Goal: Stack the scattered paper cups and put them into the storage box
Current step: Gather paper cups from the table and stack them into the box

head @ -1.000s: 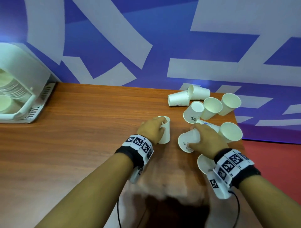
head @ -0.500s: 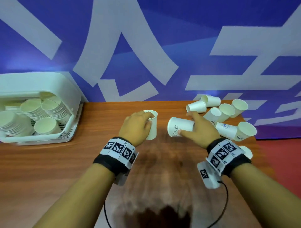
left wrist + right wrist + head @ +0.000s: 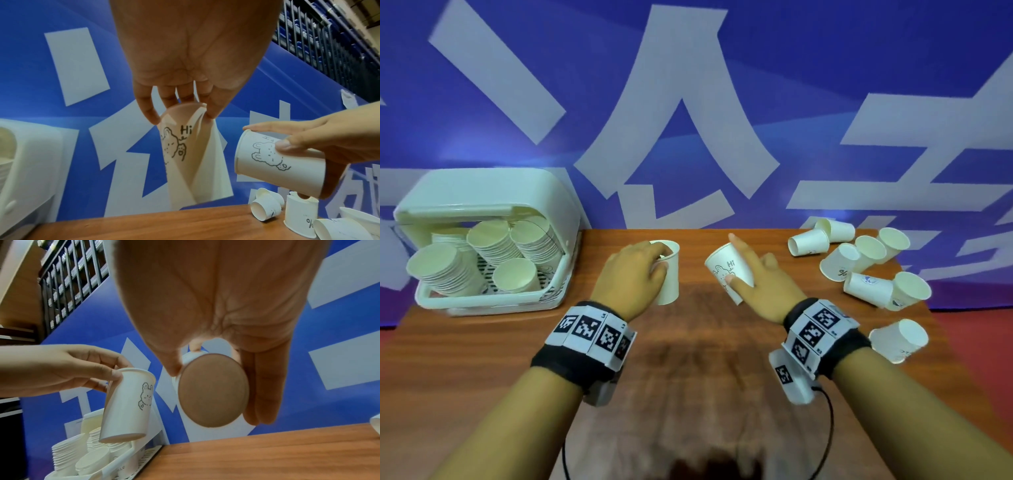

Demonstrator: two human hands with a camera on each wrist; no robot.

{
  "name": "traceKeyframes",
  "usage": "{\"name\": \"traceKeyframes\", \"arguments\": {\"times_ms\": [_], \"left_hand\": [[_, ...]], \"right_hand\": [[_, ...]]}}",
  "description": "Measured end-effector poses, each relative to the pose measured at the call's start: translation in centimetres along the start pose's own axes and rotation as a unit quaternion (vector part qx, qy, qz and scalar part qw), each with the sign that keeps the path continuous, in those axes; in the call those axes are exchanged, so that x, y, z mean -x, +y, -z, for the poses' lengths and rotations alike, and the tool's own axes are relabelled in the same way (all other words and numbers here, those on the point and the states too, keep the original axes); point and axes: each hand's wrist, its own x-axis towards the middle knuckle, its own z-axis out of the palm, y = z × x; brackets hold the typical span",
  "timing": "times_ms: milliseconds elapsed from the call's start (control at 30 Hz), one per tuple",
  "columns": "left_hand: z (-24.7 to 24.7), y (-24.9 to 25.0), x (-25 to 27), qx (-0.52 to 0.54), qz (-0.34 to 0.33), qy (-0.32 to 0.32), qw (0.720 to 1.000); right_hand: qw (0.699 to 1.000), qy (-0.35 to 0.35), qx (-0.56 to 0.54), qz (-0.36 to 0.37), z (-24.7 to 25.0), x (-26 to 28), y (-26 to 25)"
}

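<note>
My left hand [image 3: 635, 274] grips an upright white paper cup [image 3: 669, 274] by its rim, above the wooden table [image 3: 688, 342]; the left wrist view shows the same cup [image 3: 185, 154] with a bear drawing, pinched at the top. My right hand [image 3: 753, 281] holds a second cup [image 3: 729, 270] tilted, mouth toward the left cup; the right wrist view shows its round bottom [image 3: 212, 391]. The two cups are a short gap apart. The white storage box [image 3: 493, 205] at the left holds several stacks of cups.
Several loose cups [image 3: 859, 260] lie scattered at the table's right end, one [image 3: 899, 339] near the right edge by my right wrist. A blue wall with white shapes stands behind the table. The red floor shows past the right edge.
Both hands have lifted their cups off the table and moved left, away from the scattered pile. The right-hand cup has swung its mouth toward the left cup. The storage box came into full view.
</note>
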Motion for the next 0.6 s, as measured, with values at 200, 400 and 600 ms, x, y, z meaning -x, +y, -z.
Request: {"name": "traceKeyframes", "arguments": {"times_ms": [200, 400, 600], "left_hand": [[1.5, -2.1, 1.9, 0.009, 0.042, 0.009, 0.999], [3.4, -5.8, 3.3, 0.031, 0.071, 0.023, 0.997], [5.4, -11.7, 3.6, 0.028, 0.041, 0.004, 0.999]], "right_hand": [[0.997, 0.034, -0.049, 0.049, -1.6, -1.7, -2.1], [0.997, 0.026, -0.013, 0.069, -3.1, -2.4, -6.1], [0.995, -0.003, 0.059, 0.076, -5.7, -4.9, -11.4]]}}
